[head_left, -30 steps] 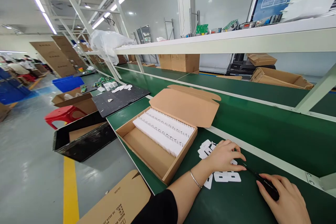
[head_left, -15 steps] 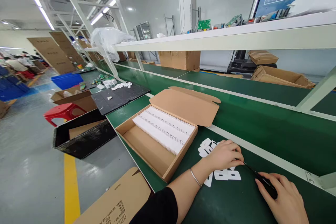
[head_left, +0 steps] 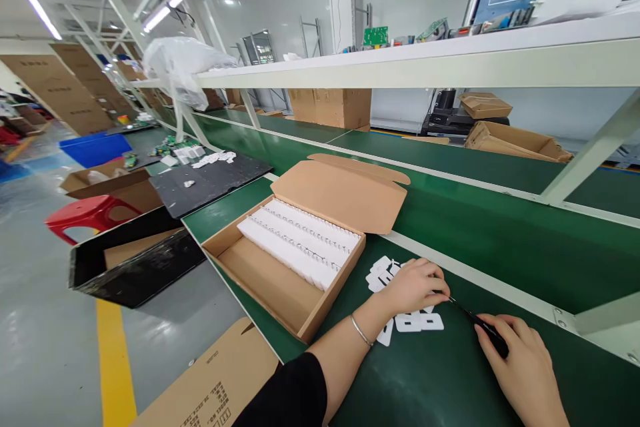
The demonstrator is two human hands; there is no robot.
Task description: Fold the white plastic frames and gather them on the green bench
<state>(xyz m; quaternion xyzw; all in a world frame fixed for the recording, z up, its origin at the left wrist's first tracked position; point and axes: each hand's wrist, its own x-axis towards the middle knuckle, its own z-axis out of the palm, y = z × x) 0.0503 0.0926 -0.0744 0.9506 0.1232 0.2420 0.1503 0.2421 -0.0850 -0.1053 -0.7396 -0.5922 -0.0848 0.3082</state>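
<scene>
My right hand [head_left: 523,357] is wrapped round a slim black tool [head_left: 493,335] that tapers to a thin tip; its exact kind is unclear. The tip points left and reaches the fingertips of my left hand [head_left: 417,285]. Those fingers are pinched together, and whatever they hold is hidden. White flat cards [head_left: 431,321] with small rectangular openings lie on the green bench under and beside my left hand. To the left, an open cardboard box [head_left: 305,323] contains rows of white pieces [head_left: 295,240] standing on edge; its front part shows bare cardboard.
The box's lid [head_left: 345,193] is folded back across the green bench [head_left: 400,380]. A white shelf [head_left: 400,67] runs above, its slanted support [head_left: 590,147] at the right. A black mat [head_left: 210,183], a black bin [head_left: 135,267] and a red stool [head_left: 90,213] are at the left.
The view has turned slightly right, so the whole scene sits further left. Both hands keep the same pose, with the tool's tip at my left fingertips.
</scene>
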